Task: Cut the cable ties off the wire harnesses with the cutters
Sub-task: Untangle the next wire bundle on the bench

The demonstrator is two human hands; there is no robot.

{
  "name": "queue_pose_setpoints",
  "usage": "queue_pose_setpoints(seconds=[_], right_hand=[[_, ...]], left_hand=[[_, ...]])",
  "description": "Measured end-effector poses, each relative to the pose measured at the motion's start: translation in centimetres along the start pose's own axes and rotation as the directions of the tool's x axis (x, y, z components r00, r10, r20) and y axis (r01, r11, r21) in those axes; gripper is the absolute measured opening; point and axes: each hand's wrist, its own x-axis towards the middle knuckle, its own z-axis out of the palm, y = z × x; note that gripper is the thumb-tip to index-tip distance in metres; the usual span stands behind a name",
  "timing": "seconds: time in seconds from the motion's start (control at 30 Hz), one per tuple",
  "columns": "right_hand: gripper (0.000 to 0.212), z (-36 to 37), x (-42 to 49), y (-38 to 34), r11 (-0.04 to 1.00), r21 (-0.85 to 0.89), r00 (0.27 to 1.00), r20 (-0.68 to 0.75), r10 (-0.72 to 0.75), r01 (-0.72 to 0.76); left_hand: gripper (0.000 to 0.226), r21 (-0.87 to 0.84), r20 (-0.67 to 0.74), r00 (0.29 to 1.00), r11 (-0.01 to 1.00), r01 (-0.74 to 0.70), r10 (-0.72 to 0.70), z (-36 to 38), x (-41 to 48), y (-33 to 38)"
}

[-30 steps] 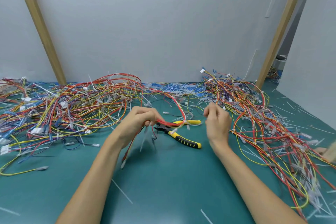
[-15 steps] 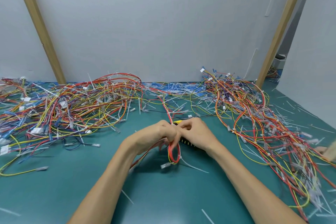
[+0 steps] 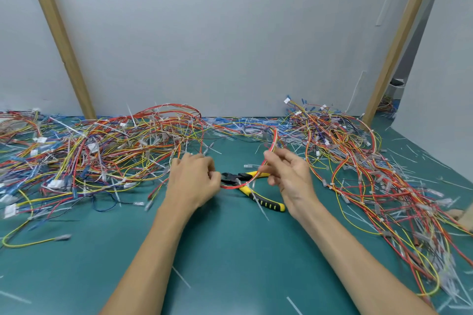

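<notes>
Head view, as I see it on my monitor. On the teal-green work mat [image 3: 230, 263] the left hand [image 3: 194, 179] has its fingers curled and pinches one end of a thin red-and-yellow wire harness [image 3: 273, 139]. The right hand [image 3: 289, 176] pinches the same harness between thumb and forefinger, its other fingers loosely spread. The harness arcs up behind the right hand and runs low between the two hands, crossing over the yellow-and-black-handled cutters [image 3: 266, 203]. I note the cutters lie flat on the mat between the hands, handles splayed apart, dark head toward the left hand, gripped by neither. A large tangle of red, yellow and blue harnesses [image 3: 102, 151] lies to the left, a second tangle [image 3: 358, 161] to the right. Pale cut cable-tie scraps [image 3: 180, 276] are scattered on the mat. I cannot tell whether a tie sits on the held harness
</notes>
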Motion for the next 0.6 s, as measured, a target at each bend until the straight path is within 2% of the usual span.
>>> queue_pose_setpoints(seconds=[0.07,0.1,0.17,0.2,0.27,0.3,0.33,0.4,0.47,0.6], right_hand=[[0.012,0.4,-0.4,0.2,0.976,-0.161,0.990,0.033,-0.140,0.144],[0.015,0.6,-0.6,0.5,0.948,-0.239,0.977,0.047,-0.206,0.211],[0.020,1.1,-0.9,1.2,0.867,-0.387,0.948,0.073,-0.310,0.313],[0.021,1.3,-1.0,1.5,0.818,-0.455,0.933,0.095,-0.347,0.351],[0.023,1.7,-1.4,2.2,0.728,-0.543,0.904,0.171,-0.392,0.418],[0.025,1.8,-1.6,2.4,0.686,-0.566,0.886,0.220,-0.408,0.456],[0.028,1.9,-1.7,2.6,0.646,-0.580,0.865,0.272,-0.421,0.496],[0.031,2.0,-1.8,3.0,0.591,-0.592,0.836,0.351,-0.423,0.548],[0.030,2.1,-1.8,3.3,0.575,-0.605,0.834,0.369,-0.410,0.551],[0.022,1.6,-1.7,3.6,0.555,-0.634,0.842,0.384,-0.380,0.539]], left_hand=[[0.020,0.015,-0.104,0.993,0.998,-0.054,0.055,0.2,0.0,0.3],[0.022,-0.034,-0.175,0.981,0.995,-0.088,0.081,0.2,0.0,0.7],[0.022,-0.272,-0.314,0.947,0.948,-0.163,0.073,-0.2,-0.1,1.8],[0.024,-0.447,-0.312,0.949,0.876,-0.182,0.037,-0.5,-0.1,2.5],[0.029,-0.746,-0.163,0.986,0.656,-0.114,-0.015,-1.1,-0.2,3.7],[0.033,-0.830,-0.076,0.997,0.556,-0.050,-0.024,-1.3,-0.2,4.0],[0.034,-0.869,-0.017,1.000,0.495,-0.005,-0.020,-1.3,-0.2,4.2],[0.037,-0.885,0.027,1.000,0.466,0.022,0.004,-1.2,-0.3,4.1],[0.038,-0.884,0.004,1.000,0.467,-0.006,0.020,-0.8,-0.3,3.9],[0.025,-0.850,-0.058,0.997,0.521,-0.075,0.048,-0.3,0.0,3.4]])
